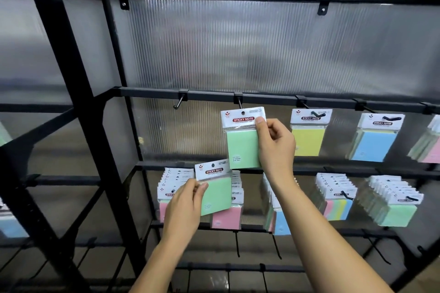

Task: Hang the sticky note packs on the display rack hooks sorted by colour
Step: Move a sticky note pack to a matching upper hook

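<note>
Two green sticky note packs are in hand. The right hand (273, 147) pinches one green pack (242, 139) by its right edge, thumb on the front of the header card, and holds it up so the punched hole sits just under the second hook (238, 102) of the upper rail (152, 91); whether the hook tip is through the hole cannot be told. The left hand (184, 204) grips the second green pack (214, 188) at its left edge, tilted, in front of the lower row. Five hook mounts show along the upper rail: the first hook (178, 103), at the left, is bare, the third carries a yellow pack (308, 133), the fourth a bunch with a blue pack (373, 143) at the front, and at the fifth, cut by the frame edge, pink-fronted packs (431, 147) hang. On the lower rail four bunches hang: a thick pink stack (226, 217) behind the left hand, a blue-fronted stack (281, 221) partly hidden by the right forearm, a multicolour stack (338, 202) showing pink, yellow, green and blue strips, and a green stack (392, 209) at the right; the packs in each are too closely overlapped to count. Below them several bare hooks jut from a third rail. The black display rack (78, 102) is backed with ribbed translucent panels (238, 45).
</note>
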`<state>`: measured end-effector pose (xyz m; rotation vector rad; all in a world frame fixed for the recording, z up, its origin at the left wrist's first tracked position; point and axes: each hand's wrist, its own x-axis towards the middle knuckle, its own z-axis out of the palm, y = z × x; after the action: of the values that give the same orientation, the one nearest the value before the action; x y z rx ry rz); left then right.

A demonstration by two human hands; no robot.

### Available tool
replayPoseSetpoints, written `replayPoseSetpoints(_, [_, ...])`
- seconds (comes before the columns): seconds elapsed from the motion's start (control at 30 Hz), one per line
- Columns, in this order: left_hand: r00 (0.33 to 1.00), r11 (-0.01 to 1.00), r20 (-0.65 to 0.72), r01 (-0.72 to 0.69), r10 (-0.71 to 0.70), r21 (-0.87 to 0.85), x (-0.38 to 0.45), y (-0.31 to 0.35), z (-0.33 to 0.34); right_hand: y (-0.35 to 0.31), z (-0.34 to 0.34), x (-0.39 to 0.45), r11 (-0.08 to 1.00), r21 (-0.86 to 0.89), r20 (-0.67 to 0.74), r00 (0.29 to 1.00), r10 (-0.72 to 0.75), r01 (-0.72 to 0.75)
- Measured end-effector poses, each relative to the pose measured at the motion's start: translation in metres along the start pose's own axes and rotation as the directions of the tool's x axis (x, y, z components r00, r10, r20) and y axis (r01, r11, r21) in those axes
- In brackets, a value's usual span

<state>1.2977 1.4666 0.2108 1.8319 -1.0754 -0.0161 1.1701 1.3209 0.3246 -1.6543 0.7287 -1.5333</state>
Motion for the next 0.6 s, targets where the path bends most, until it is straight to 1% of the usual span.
replayPoseSetpoints(0.2, [1.0,1.0,-0.006,-0.013,0.013,-0.001,-0.005,-0.001,-0.005,-0.003,0.002,0.002,1.0,-0.004,-0.014,1.0,0.026,-0.026])
replayPoseSetpoints(0.4, [1.0,1.0,-0.013,-0.025,0.025,-0.014,-0.009,-0.001,-0.009,-0.001,0.011,0.013,0.997,-0.048,-0.029,0.997,0.066,-0.068])
replayPoseSetpoints(0.5, [1.0,1.0,-0.01,-0.027,0.027,-0.006,-0.011,0.0,-0.01,0.003,0.017,0.023,0.986,-0.144,-0.057,0.995,0.083,-0.09])
replayPoseSetpoints(0.6, [0.999,0.999,-0.004,-0.036,0.036,-0.004,-0.011,0.004,-0.012,0.007,0.019,0.032,0.965,-0.24,-0.029,0.995,0.101,-0.105])
